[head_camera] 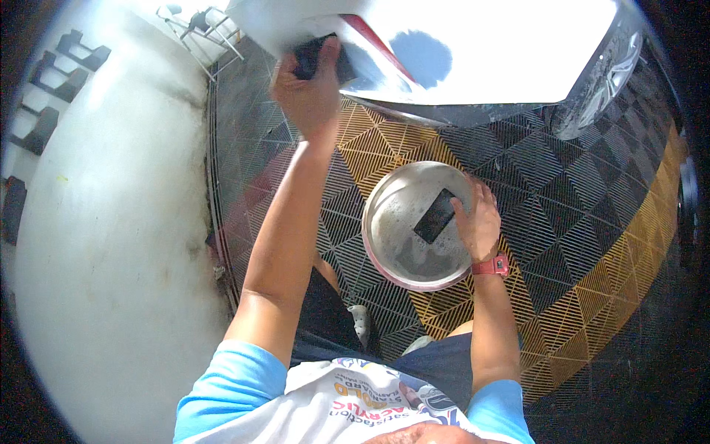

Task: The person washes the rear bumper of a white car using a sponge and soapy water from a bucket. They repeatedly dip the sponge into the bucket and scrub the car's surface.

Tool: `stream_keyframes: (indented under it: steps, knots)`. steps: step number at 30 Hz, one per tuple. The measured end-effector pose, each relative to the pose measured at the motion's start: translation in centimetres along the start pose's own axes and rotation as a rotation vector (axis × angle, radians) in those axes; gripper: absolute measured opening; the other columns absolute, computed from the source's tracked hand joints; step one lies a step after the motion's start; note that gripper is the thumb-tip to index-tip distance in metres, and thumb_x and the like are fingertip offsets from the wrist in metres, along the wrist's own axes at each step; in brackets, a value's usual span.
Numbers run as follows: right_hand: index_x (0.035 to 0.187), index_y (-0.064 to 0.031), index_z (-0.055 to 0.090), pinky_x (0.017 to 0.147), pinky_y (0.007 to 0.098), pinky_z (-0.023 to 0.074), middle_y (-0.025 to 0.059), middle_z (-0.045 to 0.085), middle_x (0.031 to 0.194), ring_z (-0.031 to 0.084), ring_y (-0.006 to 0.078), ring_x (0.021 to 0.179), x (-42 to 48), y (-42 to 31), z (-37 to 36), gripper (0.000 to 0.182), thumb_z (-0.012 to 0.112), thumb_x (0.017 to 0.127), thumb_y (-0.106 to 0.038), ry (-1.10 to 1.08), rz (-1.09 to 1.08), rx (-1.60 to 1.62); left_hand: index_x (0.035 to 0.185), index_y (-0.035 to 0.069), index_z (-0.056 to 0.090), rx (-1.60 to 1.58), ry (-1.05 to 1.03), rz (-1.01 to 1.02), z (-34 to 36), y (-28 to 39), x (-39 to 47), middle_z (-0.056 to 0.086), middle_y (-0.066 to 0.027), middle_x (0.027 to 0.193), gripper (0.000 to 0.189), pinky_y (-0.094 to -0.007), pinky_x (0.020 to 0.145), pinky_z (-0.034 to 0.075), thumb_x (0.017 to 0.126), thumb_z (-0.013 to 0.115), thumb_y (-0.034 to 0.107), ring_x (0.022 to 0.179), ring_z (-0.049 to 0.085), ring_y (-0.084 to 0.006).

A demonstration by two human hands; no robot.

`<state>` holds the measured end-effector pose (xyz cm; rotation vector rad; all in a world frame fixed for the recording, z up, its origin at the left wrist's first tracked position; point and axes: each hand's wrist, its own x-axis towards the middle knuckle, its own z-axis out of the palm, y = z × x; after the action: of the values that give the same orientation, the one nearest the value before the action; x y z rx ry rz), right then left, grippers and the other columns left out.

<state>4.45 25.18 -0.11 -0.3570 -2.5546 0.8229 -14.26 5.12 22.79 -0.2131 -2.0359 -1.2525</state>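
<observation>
My left hand [308, 91] is stretched far forward, its fingers closed around a black block [313, 55], probably a sponge. It presses this to the glossy white bodywork [499, 55] of a vehicle, beside a red light strip [377, 47]. Nearer to me, my right hand [480, 219], with a red watch at the wrist, grips the right rim of a round basin [373, 244]. Its thumb hooks over the inside edge. Cloudy, bubbly water fills part of the basin. In it lies a black rectangular pad [435, 216], close to the right thumb.
Interlocking slatted floor tiles [516, 183] in black and yellow spread around the basin. A white wall [122, 222] with dark shapes runs along the left. Beyond it stands a metal-framed stand [213, 39]. My shoe [360, 324] is below the basin, to its left.
</observation>
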Motion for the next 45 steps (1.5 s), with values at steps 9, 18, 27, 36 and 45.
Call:
stream_keyframes:
  steps: [9, 18, 27, 36, 45]
  knots:
    - [0.146, -0.0066, 0.060, 0.103, 0.0496, 0.0563, 0.0204, 0.066, 0.141, 0.066, 0.0429, 0.126, 0.4, -0.1, -0.1, 0.064, 0.082, 0.090, -0.027, 0.001, 0.015, -0.067, 0.096, -0.004, 0.076, -0.109, -0.047, 0.049, -1.1, 1.6, 2.0, 0.079, -0.0185, 0.091, 0.054, -0.0443, 0.085, 0.058, 0.087, 0.088, 0.048, 0.086, 0.076, -0.0291]
    - [0.148, -0.0050, 0.058, 0.105, 0.0484, 0.0555, 0.0205, 0.066, 0.141, 0.064, 0.0429, 0.128, 0.5, -0.5, -0.7, 0.063, 0.080, 0.093, -0.023, -0.026, 0.043, -0.021, 0.090, -0.003, 0.075, -0.437, -0.035, 0.003, -0.2, 2.7, 2.6, 0.077, -0.0157, 0.081, 0.050, -0.0402, 0.078, 0.060, 0.086, 0.090, 0.044, 0.076, 0.075, -0.0248]
    - [0.148, -0.0058, 0.058, 0.105, 0.0488, 0.0556, 0.0203, 0.066, 0.141, 0.064, 0.0423, 0.127, 0.5, -0.4, -0.4, 0.063, 0.080, 0.093, -0.026, -0.029, 0.016, -0.027, 0.091, -0.005, 0.076, -0.043, 0.012, 0.145, 0.8, 1.9, 1.9, 0.078, -0.0180, 0.084, 0.055, -0.0442, 0.074, 0.059, 0.085, 0.088, 0.048, 0.076, 0.075, -0.0307]
    - [0.144, -0.0031, 0.059, 0.104, 0.0504, 0.0545, 0.0221, 0.066, 0.138, 0.066, 0.0437, 0.123, 0.3, 0.4, 0.4, 0.061, 0.081, 0.092, -0.025, 0.031, -0.018, -0.017, 0.084, 0.001, 0.071, -0.109, -0.305, 0.072, 4.2, -2.3, -6.2, 0.075, -0.0043, 0.079, 0.029, -0.0291, 0.065, 0.051, 0.091, 0.090, 0.022, 0.072, 0.062, -0.0077]
    - [0.130, 0.0001, 0.069, 0.096, 0.0456, 0.0577, 0.0228, 0.073, 0.120, 0.073, 0.0401, 0.107, -0.2, -3.1, -0.3, 0.053, 0.077, 0.097, -0.041, -0.098, 0.008, 0.451, 0.121, -0.003, 0.075, 0.028, -1.028, -0.072, 0.6, -7.7, -21.7, 0.078, -0.0147, 0.089, 0.042, -0.0432, 0.077, 0.058, 0.095, 0.079, 0.030, 0.083, 0.075, -0.0238]
